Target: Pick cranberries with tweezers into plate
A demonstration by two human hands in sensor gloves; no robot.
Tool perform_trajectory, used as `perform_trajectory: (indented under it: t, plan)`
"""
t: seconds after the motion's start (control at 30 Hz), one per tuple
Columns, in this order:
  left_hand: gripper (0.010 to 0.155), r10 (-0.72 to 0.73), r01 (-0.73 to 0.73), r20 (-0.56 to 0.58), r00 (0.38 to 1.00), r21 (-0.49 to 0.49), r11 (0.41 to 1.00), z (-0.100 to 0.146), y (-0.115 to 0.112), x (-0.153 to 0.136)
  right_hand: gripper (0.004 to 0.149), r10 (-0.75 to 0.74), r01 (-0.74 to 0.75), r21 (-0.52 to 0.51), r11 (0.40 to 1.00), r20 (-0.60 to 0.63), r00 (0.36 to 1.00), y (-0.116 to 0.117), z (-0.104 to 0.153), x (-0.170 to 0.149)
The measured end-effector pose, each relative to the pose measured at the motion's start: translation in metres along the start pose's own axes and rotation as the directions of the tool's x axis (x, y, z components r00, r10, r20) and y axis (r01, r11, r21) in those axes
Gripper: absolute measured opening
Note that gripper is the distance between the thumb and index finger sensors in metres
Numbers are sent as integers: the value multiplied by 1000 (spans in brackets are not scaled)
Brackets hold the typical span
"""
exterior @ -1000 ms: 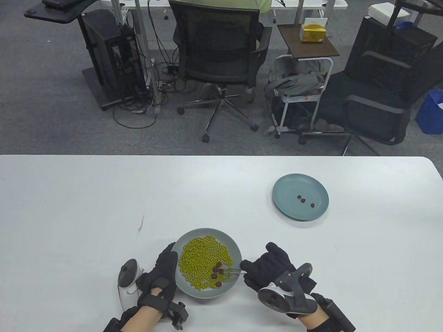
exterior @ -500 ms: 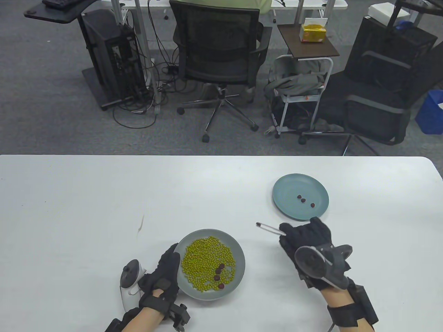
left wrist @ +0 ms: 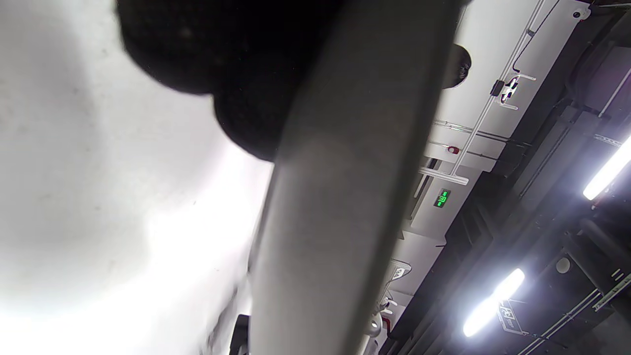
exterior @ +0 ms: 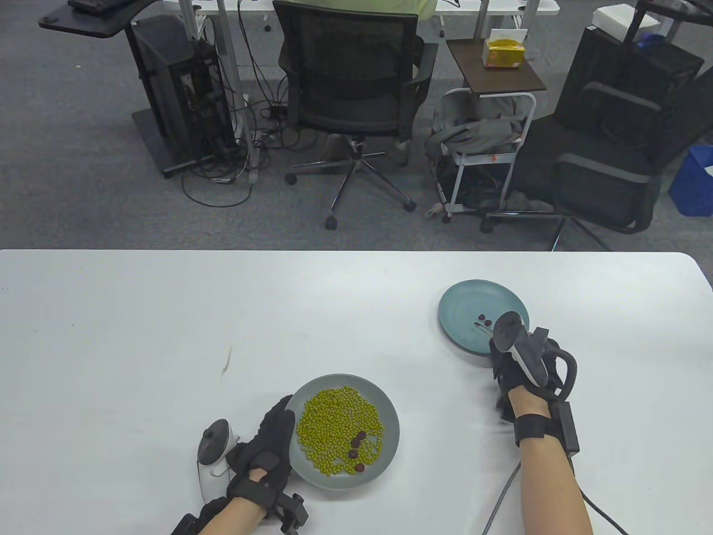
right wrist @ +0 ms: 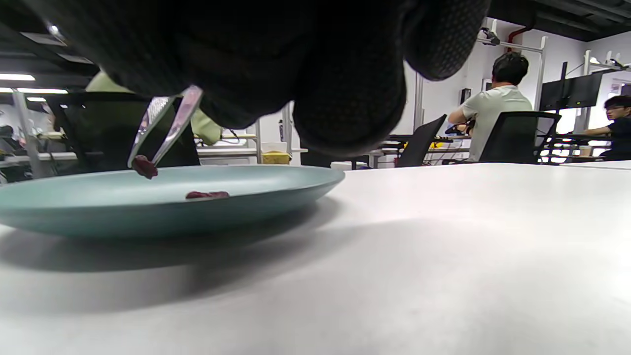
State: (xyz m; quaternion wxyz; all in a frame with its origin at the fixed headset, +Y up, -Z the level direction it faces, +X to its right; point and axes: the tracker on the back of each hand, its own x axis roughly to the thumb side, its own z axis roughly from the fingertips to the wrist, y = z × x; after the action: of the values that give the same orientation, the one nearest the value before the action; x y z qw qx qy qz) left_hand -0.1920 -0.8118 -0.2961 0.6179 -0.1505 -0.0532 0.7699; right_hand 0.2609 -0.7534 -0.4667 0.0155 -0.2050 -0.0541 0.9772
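Observation:
A grey plate point(exterior: 345, 380) near the front edge holds green beans point(exterior: 334, 429) and a few dark red cranberries point(exterior: 356, 446). My left hand point(exterior: 273, 440) grips its left rim; in the left wrist view only dark glove fingers point(left wrist: 222, 59) against the plate's rim point(left wrist: 345, 197) show. My right hand point(exterior: 504, 362) holds metal tweezers point(right wrist: 165, 125) at the near right edge of a teal plate point(exterior: 462, 304). The tweezer tips pinch a cranberry point(right wrist: 144, 166) just above the plate's surface. Other cranberries point(exterior: 483, 321) lie in the teal plate and also show in the right wrist view point(right wrist: 207, 195).
The white table point(exterior: 167, 323) stretches wide to the left and behind both plates. A small brown mark point(exterior: 226, 362) lies left of the grey plate. Beyond the table's far edge stand office chairs point(exterior: 351, 83) and a small cart point(exterior: 490, 111).
My right hand lifted a cranberry from the grey plate with the tweezers and carried it right and away to the teal plate. The grey plate shifted slightly right and nearer in my left hand.

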Motion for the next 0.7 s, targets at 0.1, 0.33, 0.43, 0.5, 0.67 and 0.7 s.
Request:
perform_trajectory:
  t: [0.1, 0.33, 0.43, 0.5, 0.67, 0.7]
  plan:
    - [63, -1, 1, -4, 1000, 1, 1000, 0, 0, 0, 46, 9, -9, 27, 1000, -17, 1000, 5, -4, 1]
    - [63, 1, -1, -6, 1000, 7, 1000, 0, 1, 1, 48, -65, 65, 20, 998, -1, 998, -8, 4, -8]
    - [63, 1, -1, 5, 1000, 16, 1000, 0, 2, 3, 48, -215, 216, -7, 976, 59, 975, -24, 29, -14]
    - [63, 3, -4, 9, 1000, 20, 1000, 0, 3, 4, 48, -258, 257, 20, 966, 103, 961, -34, 50, -14]
    - [62, 34, -34, 14, 999, 12, 999, 2, 3, 6, 51, -278, 281, 26, 959, 256, 926, -41, 110, -8]
    - [62, 36, -36, 16, 999, 12, 999, 2, 3, 7, 50, -285, 286, 39, 957, 280, 917, -41, 116, -6]
